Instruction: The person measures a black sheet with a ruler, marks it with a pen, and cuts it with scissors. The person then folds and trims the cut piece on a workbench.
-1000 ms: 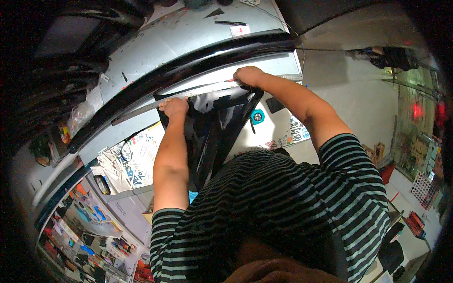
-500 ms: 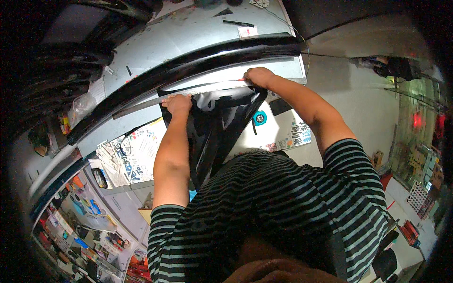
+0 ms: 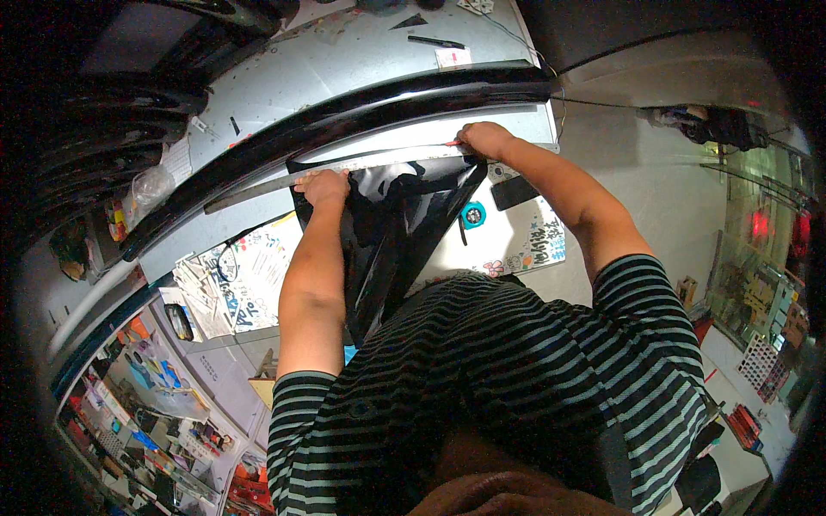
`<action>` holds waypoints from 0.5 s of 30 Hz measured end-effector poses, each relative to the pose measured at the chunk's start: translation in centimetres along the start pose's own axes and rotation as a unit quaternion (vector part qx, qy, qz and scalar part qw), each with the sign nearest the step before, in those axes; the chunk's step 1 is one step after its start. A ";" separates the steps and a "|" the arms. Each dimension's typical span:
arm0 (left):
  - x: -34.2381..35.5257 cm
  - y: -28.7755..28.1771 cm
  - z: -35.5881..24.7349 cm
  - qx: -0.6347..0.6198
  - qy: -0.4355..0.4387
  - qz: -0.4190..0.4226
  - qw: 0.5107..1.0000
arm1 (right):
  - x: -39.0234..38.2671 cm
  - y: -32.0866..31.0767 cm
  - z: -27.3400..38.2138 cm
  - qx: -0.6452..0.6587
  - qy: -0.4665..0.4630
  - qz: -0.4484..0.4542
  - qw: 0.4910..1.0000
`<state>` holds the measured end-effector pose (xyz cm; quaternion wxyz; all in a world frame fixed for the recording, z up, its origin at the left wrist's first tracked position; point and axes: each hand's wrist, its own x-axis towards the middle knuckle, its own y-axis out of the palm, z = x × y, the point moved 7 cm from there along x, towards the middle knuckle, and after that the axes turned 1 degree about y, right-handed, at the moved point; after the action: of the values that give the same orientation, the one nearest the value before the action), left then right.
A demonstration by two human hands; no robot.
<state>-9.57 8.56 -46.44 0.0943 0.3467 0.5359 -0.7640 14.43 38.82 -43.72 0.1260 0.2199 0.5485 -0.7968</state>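
Note:
A glossy black sheet [image 3: 387,224] hangs in folds from the worktable [image 3: 344,52] toward my body. A long metal ruler [image 3: 387,157] lies across its upper edge. My left hand [image 3: 327,185] presses on the ruler with fingers spread and flat. My right hand [image 3: 482,139], near the ruler's right part, is closed on a small red tool [image 3: 454,143], mostly hidden by the fingers. A long glossy black curved piece [image 3: 361,101] lies just beyond the ruler.
A teal tape measure [image 3: 472,215] and a dark flat object [image 3: 516,193] rest on the marked white board [image 3: 443,254]. A crumpled clear bag [image 3: 149,189] sits at the left. A thin cable [image 3: 557,103] runs by the table's right edge. Cluttered shelves [image 3: 138,404] stand at lower left.
My right hand has moved rightward along the ruler over the last second. My left hand has stayed on the ruler, shifting only slightly in the picture.

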 end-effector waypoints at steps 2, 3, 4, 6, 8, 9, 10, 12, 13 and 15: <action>0.1 0.1 -0.1 0.014 0.010 -0.001 1.000 | -0.4 -0.1 -0.4 0.015 -0.006 -0.005 1.000; 0.2 0.2 0.0 0.006 0.006 -0.003 1.000 | -0.6 -0.1 -0.6 0.020 -0.008 -0.007 1.000; 0.2 0.3 0.0 -0.002 0.001 -0.005 1.000 | -0.7 0.0 -0.7 0.018 -0.007 -0.001 1.000; 0.3 0.4 0.0 -0.007 -0.001 -0.012 1.000 | -0.9 0.1 -1.2 0.009 0.001 0.012 1.000; 0.4 0.4 0.0 0.001 0.001 -0.019 1.000 | -1.2 0.0 -1.4 0.009 -0.002 0.003 1.000; 0.4 0.4 0.0 0.001 -0.001 -0.022 1.000 | -1.3 0.1 -1.6 0.005 0.004 0.006 1.000; 0.3 0.4 0.0 0.000 -0.004 -0.022 1.000 | -1.4 0.1 -1.7 0.010 0.000 0.002 1.000; 0.3 0.3 0.0 0.005 -0.001 -0.015 1.000 | -1.6 0.2 -2.0 0.017 0.000 0.001 1.000; 0.2 0.3 -0.1 0.011 0.004 -0.007 1.000 | -1.7 0.3 -2.2 0.014 0.001 0.003 1.000; 0.1 0.1 -0.2 0.020 0.009 0.001 1.000 | -1.8 0.4 -2.5 0.004 0.009 0.009 1.000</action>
<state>-9.51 8.68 -46.66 0.0835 0.3562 0.5213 -0.7709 16.71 40.97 -43.93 0.1270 0.2326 0.5444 -0.7958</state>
